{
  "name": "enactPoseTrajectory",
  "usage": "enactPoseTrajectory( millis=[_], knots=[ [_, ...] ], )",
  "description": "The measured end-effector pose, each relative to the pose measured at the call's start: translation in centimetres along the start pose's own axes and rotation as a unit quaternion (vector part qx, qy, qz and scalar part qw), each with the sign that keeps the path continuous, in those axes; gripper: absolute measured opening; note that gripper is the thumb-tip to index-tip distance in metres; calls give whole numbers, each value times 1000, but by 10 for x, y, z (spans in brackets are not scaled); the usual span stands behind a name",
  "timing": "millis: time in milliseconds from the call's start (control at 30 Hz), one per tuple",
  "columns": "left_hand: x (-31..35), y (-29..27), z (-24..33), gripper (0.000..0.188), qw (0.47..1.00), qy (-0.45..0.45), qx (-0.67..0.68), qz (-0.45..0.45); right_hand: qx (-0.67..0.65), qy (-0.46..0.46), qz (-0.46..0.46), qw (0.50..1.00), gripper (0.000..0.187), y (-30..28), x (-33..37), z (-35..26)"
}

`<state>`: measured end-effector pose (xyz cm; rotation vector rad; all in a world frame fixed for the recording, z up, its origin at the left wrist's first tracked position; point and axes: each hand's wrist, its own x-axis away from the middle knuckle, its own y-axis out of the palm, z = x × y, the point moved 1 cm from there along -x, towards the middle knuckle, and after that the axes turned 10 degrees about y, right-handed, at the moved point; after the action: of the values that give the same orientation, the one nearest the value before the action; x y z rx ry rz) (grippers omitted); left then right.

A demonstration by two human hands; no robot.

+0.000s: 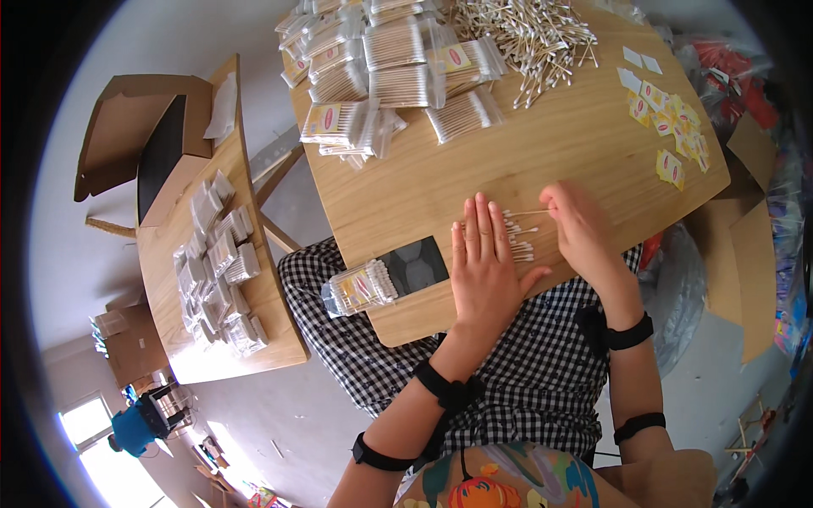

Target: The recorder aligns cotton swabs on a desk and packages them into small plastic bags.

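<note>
My left hand [487,271] lies flat on the wooden table [423,190], fingers stretched out, over a small row of cotton swabs [521,244] whose tips stick out to its right. Just right of it, my right hand [584,233] pinches a single cotton swab [529,212] by one end. That hand is slightly blurred. Left of my left hand, a clear bag filled with cotton swabs [362,288] rests at the table's near edge, touching a flat dark rectangular thing [415,264].
Filled swab bags [394,55] are stacked at the far left, beside a heap of loose swabs [542,38]. Small yellow-and-white cards [673,118] lie far right. A left side table holds more bags [220,254] and a cardboard box [144,127]. Another box [737,245] stands right.
</note>
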<state>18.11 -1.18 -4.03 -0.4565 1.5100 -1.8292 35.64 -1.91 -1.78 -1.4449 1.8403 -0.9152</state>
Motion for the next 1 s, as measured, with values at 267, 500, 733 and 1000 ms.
enactPoseTrajectory(
  millis=[267,500,733,1000],
  knots=[
    [5,-17,-7,108,996,-10,92,2,199,225,129,945,17,-123,104,121],
    [18,-33,-41,76,757,-184,567,266,-387,172,226,877,44,-22,66,24],
    [6,-21,-28,79,729,-148,610,272,-498,143,147,843,53,61,30,-51],
    [-1,-25,-28,87,697,-158,637,288,-513,104,113,845,62,64,21,-54]
  ],
)
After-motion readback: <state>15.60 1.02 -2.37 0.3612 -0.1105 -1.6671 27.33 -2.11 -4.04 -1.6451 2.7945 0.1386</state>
